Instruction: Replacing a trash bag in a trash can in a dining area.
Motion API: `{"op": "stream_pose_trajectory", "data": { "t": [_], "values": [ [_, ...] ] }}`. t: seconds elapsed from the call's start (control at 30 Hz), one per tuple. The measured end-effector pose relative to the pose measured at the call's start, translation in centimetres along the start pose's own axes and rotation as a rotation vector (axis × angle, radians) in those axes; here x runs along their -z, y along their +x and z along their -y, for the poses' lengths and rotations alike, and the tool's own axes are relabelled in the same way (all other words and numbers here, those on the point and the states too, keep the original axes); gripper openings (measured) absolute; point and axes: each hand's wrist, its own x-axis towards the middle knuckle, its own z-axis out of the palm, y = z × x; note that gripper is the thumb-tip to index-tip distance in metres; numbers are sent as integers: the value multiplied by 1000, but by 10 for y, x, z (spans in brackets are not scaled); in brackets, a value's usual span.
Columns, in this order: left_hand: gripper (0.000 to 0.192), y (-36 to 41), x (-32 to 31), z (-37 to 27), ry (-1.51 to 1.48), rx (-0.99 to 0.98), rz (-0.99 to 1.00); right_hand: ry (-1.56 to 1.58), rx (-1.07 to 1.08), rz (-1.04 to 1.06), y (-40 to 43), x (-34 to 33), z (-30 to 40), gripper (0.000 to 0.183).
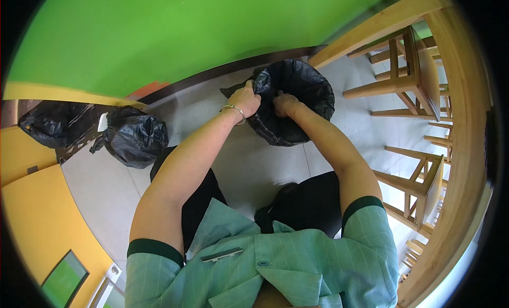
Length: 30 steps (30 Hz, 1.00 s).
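Note:
A round bin stands on the floor before me, lined with a black plastic bin bag [314,83] folded over its rim. My left hand [245,99], with a bangle at the wrist, grips the gathered plastic at the bag's left edge. A loose corner of the bag sticks out to the left behind that hand. My right hand [287,104] reaches inside the opening; its fingers are partly hidden against the dark liner, and I cannot tell whether they hold anything. The inside bottom of the bin is too dark to make out.
A tied black rubbish bag [137,137] lies on the floor at left, with another black bag [49,123] beyond it. The green wall [159,41] rises behind the bin. Wooden stools [405,83] and a wooden table [463,121] are at right. A yellow panel [59,220] is at lower left.

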Motion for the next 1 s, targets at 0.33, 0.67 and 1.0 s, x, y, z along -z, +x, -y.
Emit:
{"op": "stream_pose_trajectory", "data": {
  "t": [0.33, 0.67, 1.0],
  "values": [
    [57, -3, 0, 2, -49, 18, 34, -76, -65, 98, 7, -12, 8, 36],
    [55, -1, -7, 5, -65, -7, 15, -78, -25, 119, 2, -1, 7, 34],
    [52, 3, -7, 3, -52, -12, 9, 0, 155, 311, 30, 7, -4, 39]
  ]
}}
